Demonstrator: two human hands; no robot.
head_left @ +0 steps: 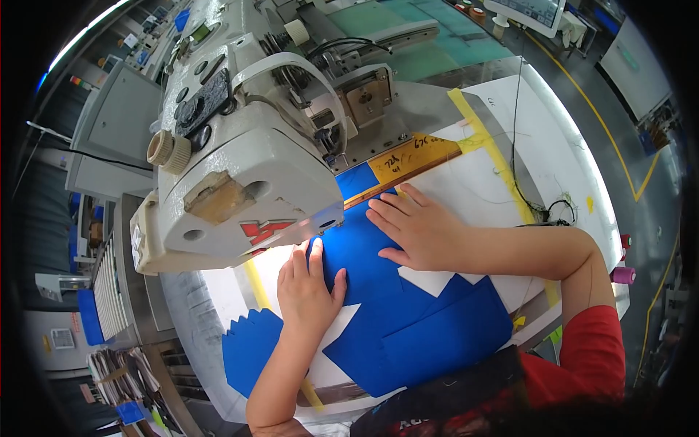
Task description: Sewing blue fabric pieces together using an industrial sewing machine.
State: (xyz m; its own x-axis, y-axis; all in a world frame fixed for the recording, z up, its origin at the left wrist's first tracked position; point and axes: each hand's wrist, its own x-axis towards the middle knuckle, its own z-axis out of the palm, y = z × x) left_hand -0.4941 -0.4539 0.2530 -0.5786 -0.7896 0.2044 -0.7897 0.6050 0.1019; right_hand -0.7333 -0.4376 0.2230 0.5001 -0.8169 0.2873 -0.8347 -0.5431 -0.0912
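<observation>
A flat blue piece of material (pixel 357 251), perhaps fabric, lies under the head of a large industrial sewing machine (pixel 277 156). Its far edge runs beneath a yellow template plate (pixel 408 162) with handwriting on it. My left hand (pixel 306 291) rests on the piece's left edge, fingers stretched toward the machine. Flat on its right side lies my right hand (pixel 426 229), fingertips close to the plate's near edge. Neither hand grips anything. The needle area is partly hidden behind the machine head.
More blue pieces (pixel 444 339) overlap close to my body, and a jagged-edged one (pixel 251 346) lies left of my left forearm. Yellow tape strips (pixel 502 164) cross the white work surface (pixel 466 182). A black cable (pixel 515 138) hangs at right; a purple thread spool (pixel 623 275) stands at the table's edge.
</observation>
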